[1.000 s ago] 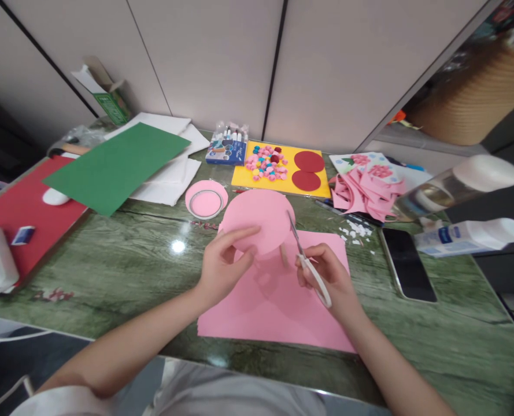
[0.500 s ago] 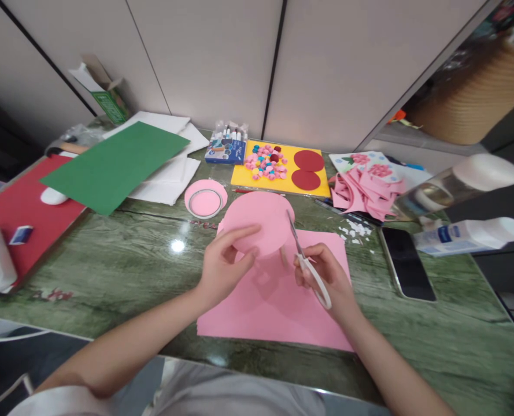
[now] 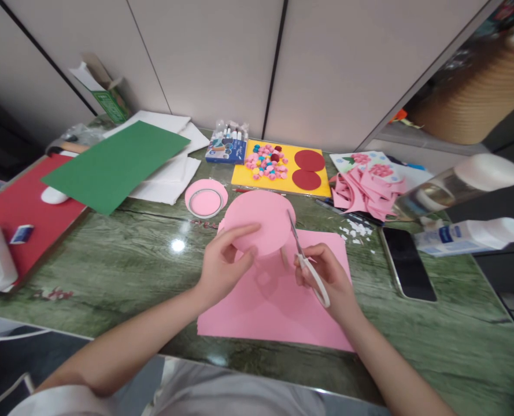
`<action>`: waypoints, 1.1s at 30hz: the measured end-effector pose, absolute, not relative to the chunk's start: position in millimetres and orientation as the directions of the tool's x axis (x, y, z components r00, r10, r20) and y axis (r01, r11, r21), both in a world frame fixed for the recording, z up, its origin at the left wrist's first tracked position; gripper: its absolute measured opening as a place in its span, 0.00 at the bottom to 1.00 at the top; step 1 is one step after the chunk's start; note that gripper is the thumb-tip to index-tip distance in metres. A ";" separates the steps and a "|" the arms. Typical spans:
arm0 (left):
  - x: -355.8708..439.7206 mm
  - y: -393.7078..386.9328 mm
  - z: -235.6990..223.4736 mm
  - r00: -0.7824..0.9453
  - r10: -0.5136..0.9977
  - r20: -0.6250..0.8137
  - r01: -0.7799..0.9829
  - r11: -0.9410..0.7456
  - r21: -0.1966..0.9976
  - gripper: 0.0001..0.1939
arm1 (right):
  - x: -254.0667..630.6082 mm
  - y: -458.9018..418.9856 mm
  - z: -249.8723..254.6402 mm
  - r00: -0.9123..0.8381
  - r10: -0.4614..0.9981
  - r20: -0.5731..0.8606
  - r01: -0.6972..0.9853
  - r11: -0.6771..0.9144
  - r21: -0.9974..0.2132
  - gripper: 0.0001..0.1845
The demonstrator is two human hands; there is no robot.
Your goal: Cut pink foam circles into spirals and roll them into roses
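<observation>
My left hand [image 3: 226, 260] pinches the lower left edge of a round pink paper disc [image 3: 263, 219] between thumb and fingers, holding it raised above the table. In my right hand [image 3: 326, 274] is a pair of white-handled scissors [image 3: 311, 268], fingers through the loops. Its blades lie at the disc's right edge and point away from me; whether they are cutting cannot be made out. Beneath both hands rests a larger sheet of pink paper [image 3: 278, 312]. Behind the disc to the left, a grey ring sits on pink paper circles [image 3: 204, 199].
Yellow paper [image 3: 289, 185] bears colourful pompoms [image 3: 265, 163] and two dark red circles [image 3: 307, 179]. Pink scraps [image 3: 365, 190], white bits [image 3: 355, 230], a phone [image 3: 408, 263] and bottles [image 3: 469, 234] are on the right. Green paper [image 3: 118, 162] and red paper [image 3: 5, 202] lie left; a marker box [image 3: 226, 150] stands behind.
Almost nothing differs. The pink disc and scissors have shifted by only a tiny amount; both hands keep their holds.
</observation>
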State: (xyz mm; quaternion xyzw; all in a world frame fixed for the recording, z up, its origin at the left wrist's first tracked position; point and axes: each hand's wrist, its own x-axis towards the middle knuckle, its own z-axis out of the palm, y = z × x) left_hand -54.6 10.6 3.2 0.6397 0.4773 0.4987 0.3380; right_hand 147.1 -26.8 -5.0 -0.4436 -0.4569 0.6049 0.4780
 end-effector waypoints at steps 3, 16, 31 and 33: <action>-55.6 11.2 2.7 0.027 0.951 0.307 0.243 -0.304 0.921 0.16 | 147.0 -27.1 -4.3 -0.147 0.985 -0.092 -0.167 -0.116 -0.979 0.08; -54.0 12.5 1.9 -0.034 0.947 0.321 0.260 -0.302 0.917 0.18 | 148.0 -27.1 -3.2 -0.160 0.983 -0.090 -0.165 -0.116 -0.979 0.10; -52.9 9.4 3.4 0.022 0.959 0.283 0.262 -0.279 0.924 0.17 | 145.1 -27.9 -0.2 -0.137 0.984 -0.112 -0.106 -0.127 -0.986 0.12; -52.1 9.5 5.5 0.020 0.958 0.286 0.269 -0.281 0.921 0.17 | 144.7 -28.2 0.1 -0.131 0.985 -0.111 -0.109 -0.126 -0.986 0.12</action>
